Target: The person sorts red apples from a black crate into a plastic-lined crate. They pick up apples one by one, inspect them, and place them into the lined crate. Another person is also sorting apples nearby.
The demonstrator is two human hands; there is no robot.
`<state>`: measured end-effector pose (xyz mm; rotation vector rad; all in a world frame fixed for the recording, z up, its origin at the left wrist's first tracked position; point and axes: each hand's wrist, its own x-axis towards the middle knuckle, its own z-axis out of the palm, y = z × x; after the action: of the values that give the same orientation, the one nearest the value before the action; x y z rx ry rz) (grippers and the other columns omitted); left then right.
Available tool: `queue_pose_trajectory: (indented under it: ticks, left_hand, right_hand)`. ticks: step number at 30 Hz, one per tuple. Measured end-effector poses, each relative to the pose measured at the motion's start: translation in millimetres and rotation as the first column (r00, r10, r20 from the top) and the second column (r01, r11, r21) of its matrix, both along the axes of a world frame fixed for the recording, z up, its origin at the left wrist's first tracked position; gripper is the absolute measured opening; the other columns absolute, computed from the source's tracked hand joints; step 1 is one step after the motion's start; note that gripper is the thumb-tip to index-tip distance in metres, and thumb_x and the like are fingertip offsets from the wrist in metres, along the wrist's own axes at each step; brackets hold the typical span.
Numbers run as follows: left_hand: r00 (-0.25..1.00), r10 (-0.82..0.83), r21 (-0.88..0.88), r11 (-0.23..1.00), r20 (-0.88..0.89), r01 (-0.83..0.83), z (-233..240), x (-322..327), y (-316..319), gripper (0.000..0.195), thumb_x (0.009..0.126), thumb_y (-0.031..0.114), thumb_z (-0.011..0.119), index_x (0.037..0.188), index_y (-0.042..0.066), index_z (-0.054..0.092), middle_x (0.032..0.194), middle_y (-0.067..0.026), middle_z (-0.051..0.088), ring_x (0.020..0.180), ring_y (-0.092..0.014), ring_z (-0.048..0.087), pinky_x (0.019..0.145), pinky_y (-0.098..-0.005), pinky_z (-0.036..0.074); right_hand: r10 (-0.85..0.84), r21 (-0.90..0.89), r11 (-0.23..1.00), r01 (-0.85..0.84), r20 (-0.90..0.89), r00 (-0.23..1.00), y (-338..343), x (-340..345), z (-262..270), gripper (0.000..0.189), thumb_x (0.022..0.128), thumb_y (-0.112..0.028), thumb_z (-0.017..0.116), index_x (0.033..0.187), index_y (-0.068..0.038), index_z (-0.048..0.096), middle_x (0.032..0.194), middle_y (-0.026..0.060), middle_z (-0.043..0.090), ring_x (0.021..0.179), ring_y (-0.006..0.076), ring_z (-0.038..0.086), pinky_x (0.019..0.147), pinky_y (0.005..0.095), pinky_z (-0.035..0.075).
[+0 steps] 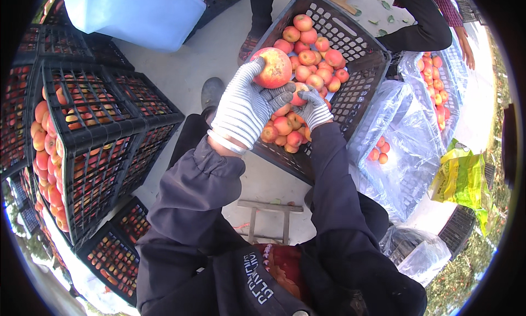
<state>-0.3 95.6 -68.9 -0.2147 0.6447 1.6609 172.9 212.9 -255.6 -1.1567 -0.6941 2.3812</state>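
Note:
Striped knit gloves cover both of my hands, which are close together over a black plastic crate [357,81] of red apples [318,71]. A large red apple [274,68] with a russet patch is in my left hand [246,98], held up between thumb and fingers. Just below it, my right hand [314,106] grips a smaller apple [299,94], and the fingertips of my left hand are beside or on that fruit. More apples lie under my hands, partly hidden by them.
Stacked black crates [102,139] full of apples stand at the left. Plastic-lined crates [398,147] with apples are at the right, near a yellow-green bag [462,180]. A wooden stool [269,209] is below me. Another person's hand [465,48] hangs at the upper right.

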Motion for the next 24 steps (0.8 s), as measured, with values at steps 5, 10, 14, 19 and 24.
queue_pose_trajectory:
  ticks: [5, 10, 14, 19, 24]
  left_hand:
    - [0.997, 0.035, 0.005, 0.999, -0.063, -0.035, -8, 2, -4, 0.045, 0.084, 0.011, 0.059, 0.126, 0.001, 0.044, 0.119, -0.0162, 0.051, 0.108, -0.03, 0.055, 0.093, -0.0401, 0.05]
    - [0.974, 0.051, 0.002, 0.999, -0.219, -0.052, -9, 12, 1, 0.042, 0.085, 0.011, 0.056, 0.124, -0.001, 0.046, 0.122, -0.0161, 0.049, 0.112, -0.029, 0.051, 0.102, -0.042, 0.042]
    - [0.955, -0.005, 0.001, 1.0, -0.297, 0.005, -3, 21, 5, 0.05, 0.086, 0.011, 0.055, 0.133, 0.0, 0.042, 0.125, -0.0153, 0.048, 0.112, -0.026, 0.051, 0.104, -0.0381, 0.039]
    - [0.894, -0.134, -0.022, 0.99, -0.428, 0.138, -13, 25, 5, 0.05, 0.087, 0.013, 0.056, 0.134, 0.003, 0.044, 0.126, -0.0119, 0.049, 0.114, -0.023, 0.049, 0.103, -0.0341, 0.038]
    - [0.46, -0.392, -0.245, 0.905, -0.796, 0.347, 9, 30, 6, 0.047, 0.092, 0.029, 0.057, 0.132, 0.005, 0.047, 0.128, -0.0082, 0.051, 0.117, -0.017, 0.049, 0.098, -0.0313, 0.042]
  right_hand:
    - [-0.007, 0.747, 0.191, -0.637, 0.65, 0.76, -39, -8, 117, 0.046, 0.082, -0.025, 0.066, 0.123, -0.009, 0.052, 0.124, 0.0103, 0.052, 0.113, 0.0268, 0.053, 0.091, 0.0394, 0.049]
    - [0.24, 0.415, 0.884, -0.213, -0.012, 0.971, -27, -1, 130, 0.054, 0.086, -0.017, 0.059, 0.134, -0.002, 0.04, 0.108, 0.0139, 0.059, 0.101, 0.0249, 0.06, 0.089, 0.0322, 0.049]
    - [0.246, 0.563, 0.795, -0.226, 0.041, 0.968, -33, -12, 145, 0.045, 0.087, -0.009, 0.061, 0.128, 0.0, 0.045, 0.119, 0.0106, 0.054, 0.107, 0.018, 0.056, 0.087, 0.0268, 0.047]
    - [0.208, 0.459, 0.865, -0.203, 0.038, 0.977, -30, -9, 135, 0.041, 0.093, -0.012, 0.054, 0.131, -0.002, 0.043, 0.125, 0.0134, 0.051, 0.109, 0.0199, 0.055, 0.089, 0.0268, 0.047]
    - [0.111, 0.138, 0.987, -0.082, -0.22, 0.969, -28, 7, 135, 0.051, 0.095, -0.033, 0.051, 0.132, 0.001, 0.041, 0.121, 0.0193, 0.055, 0.103, 0.0302, 0.06, 0.084, 0.0354, 0.054]
